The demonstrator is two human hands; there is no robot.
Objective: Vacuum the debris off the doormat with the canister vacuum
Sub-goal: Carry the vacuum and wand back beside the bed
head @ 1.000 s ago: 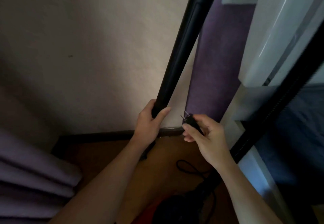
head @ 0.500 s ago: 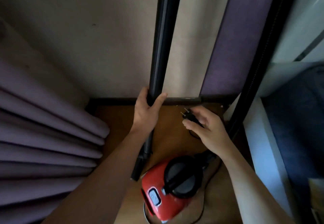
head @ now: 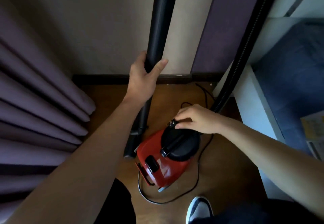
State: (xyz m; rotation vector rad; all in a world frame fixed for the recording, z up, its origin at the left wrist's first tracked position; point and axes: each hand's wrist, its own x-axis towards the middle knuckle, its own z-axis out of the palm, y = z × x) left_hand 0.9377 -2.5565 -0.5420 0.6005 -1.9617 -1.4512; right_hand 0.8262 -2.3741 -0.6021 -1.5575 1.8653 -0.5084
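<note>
A red canister vacuum (head: 163, 166) with a black round lid sits on the wooden floor below me. My left hand (head: 143, 78) is wrapped around its black wand (head: 161, 22), which stands upright against the wall. My right hand (head: 194, 120) holds the black power plug (head: 172, 123) by its body, prongs pointing left, just above the vacuum's lid. The ribbed black hose (head: 245, 44) rises along the right. The black cord (head: 175, 201) loops on the floor around the vacuum. No doormat is in view.
Purple curtains (head: 38, 104) hang in folds on the left. A white bed frame (head: 259, 111) with a dark blue mattress stands on the right. A beige wall with a dark skirting board (head: 108, 80) closes the far side. My shoe (head: 199, 208) rests on the floor near the cord.
My view has tilted down from the wall socket to the floor. My right hand has come down with the plug to just above the vacuum. My left hand has kept its grip on the wand.
</note>
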